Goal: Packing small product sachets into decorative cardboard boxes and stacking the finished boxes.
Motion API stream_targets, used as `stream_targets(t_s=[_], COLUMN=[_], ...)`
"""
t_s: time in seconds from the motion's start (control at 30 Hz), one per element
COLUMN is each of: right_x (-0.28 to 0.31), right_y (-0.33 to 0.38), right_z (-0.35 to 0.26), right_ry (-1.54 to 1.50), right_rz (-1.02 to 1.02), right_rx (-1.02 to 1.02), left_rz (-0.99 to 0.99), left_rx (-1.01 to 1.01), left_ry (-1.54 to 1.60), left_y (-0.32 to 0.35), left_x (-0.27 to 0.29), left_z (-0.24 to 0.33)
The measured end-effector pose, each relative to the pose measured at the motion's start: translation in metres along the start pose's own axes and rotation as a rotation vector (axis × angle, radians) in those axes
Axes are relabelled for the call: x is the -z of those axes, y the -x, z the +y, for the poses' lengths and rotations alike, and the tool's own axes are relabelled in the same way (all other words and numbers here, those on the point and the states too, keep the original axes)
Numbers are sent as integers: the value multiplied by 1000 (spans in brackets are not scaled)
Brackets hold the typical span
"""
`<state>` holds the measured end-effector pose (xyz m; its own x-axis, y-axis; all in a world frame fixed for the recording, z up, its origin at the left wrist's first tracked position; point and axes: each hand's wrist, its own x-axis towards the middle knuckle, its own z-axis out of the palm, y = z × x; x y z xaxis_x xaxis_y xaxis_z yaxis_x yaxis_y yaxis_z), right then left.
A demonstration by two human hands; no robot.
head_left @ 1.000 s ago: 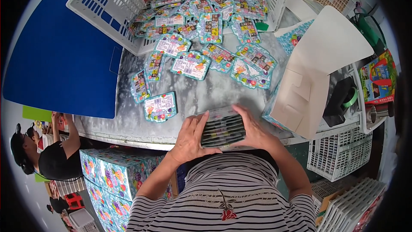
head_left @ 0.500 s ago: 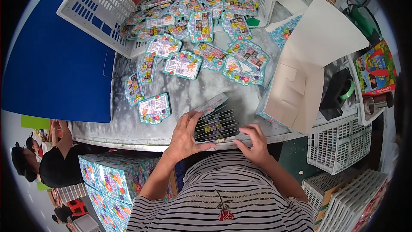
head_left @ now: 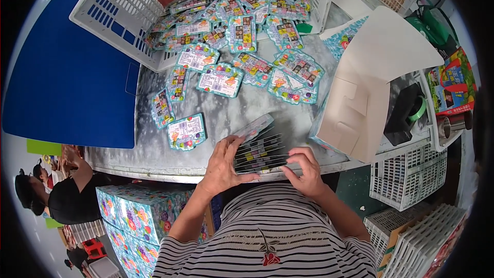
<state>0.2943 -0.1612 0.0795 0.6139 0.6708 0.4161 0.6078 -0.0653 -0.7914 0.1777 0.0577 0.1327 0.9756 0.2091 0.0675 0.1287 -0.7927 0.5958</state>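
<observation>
Drawn back, the right hand [head_left: 307, 171] curls beside (perhaps touching) fanned cards [head_left: 261, 155].

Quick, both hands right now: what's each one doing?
Left hand: closed on the left side of the fanned stack of cards.
Right hand: partly open, thumb and fingers parted at the stack's right edge; contact can't be told.

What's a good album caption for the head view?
Left hand holding a fanned stack of thin, colourful, flat packs, right hand beside it, at a mottled grey table.
</observation>
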Motion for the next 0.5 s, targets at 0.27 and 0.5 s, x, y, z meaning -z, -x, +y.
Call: stream_targets(t_s=[0.27,0.5], right_x=[8,10], right_y=[-23,-25], right_z=[-1,1], right_ry=[-137,-61], right_rz=[-144,-173], right_rx=[-178,-113], left_rz=[-7,-1], left_rx=[-6,-10], left_ry=[-27,-21], left_y=[1,2], left_x=[-2,-2], left_z=[-1,-2])
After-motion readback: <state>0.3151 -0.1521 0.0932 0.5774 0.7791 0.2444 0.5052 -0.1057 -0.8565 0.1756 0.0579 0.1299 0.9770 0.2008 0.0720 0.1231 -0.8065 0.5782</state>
